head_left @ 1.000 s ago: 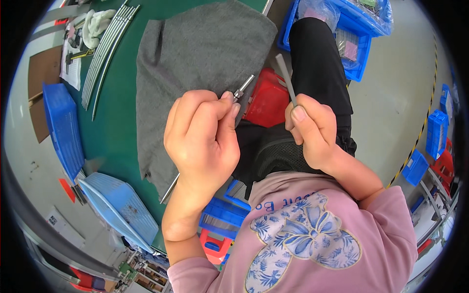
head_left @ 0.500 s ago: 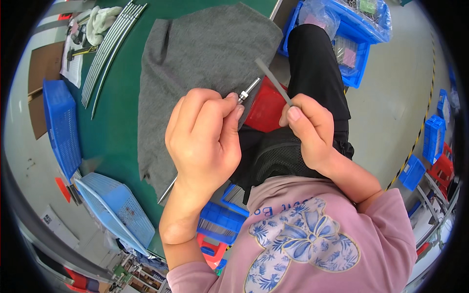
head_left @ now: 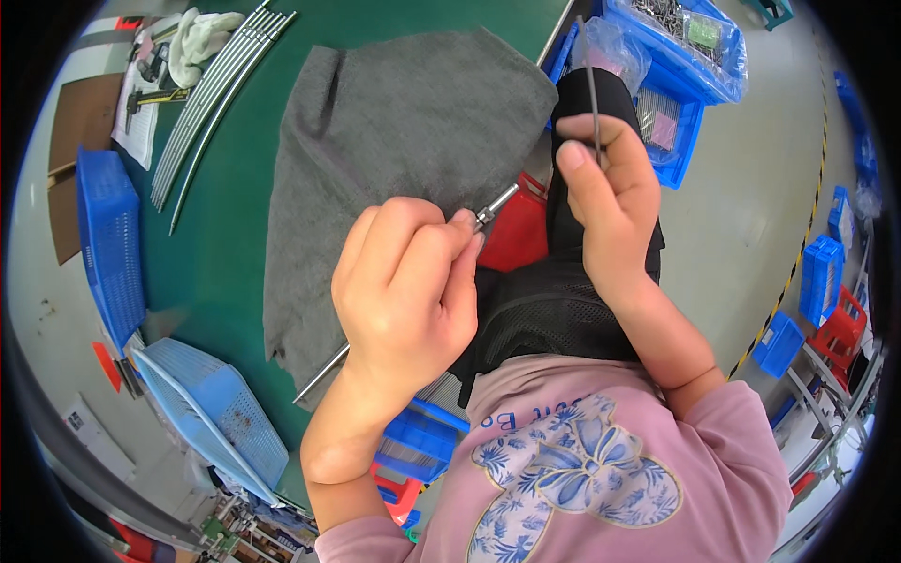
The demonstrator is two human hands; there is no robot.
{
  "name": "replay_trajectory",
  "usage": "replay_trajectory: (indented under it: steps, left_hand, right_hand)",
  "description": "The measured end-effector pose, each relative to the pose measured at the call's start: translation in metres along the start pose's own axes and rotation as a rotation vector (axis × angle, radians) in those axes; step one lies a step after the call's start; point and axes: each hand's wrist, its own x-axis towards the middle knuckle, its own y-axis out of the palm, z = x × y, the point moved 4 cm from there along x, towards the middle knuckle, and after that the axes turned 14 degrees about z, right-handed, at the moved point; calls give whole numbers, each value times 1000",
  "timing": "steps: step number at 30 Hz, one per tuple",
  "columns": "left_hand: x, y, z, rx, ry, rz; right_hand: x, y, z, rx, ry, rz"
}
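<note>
The left hand (head_left: 404, 291) grips a rod (head_left: 507, 194), its collar (head_left: 483, 218) already on, while the right hand (head_left: 615, 192), toward two o'clock, holds a thin bar (head_left: 592, 89) apart.

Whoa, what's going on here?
Someone is holding something in each hand. The left hand grips a metal rod close to one end. The right hand pinches a thin grey strip, which is held apart from the rod. A grey cloth lies on the green table, and more rods lie to the left of the cloth.
</note>
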Motion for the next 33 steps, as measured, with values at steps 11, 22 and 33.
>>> replay_trajectory:
  steps: [11,22,33]
  left_hand:
    - [1,-2,2,-24,12,-9]
    - [-1,2,2,15,24,-22]
    - [0,-2,7,-82,-19,9]
  right_hand:
    - [11,17,23,19,-133,299]
    - [17,8,13,-361,-82,106]
    - [7,3,10,141,120,253]
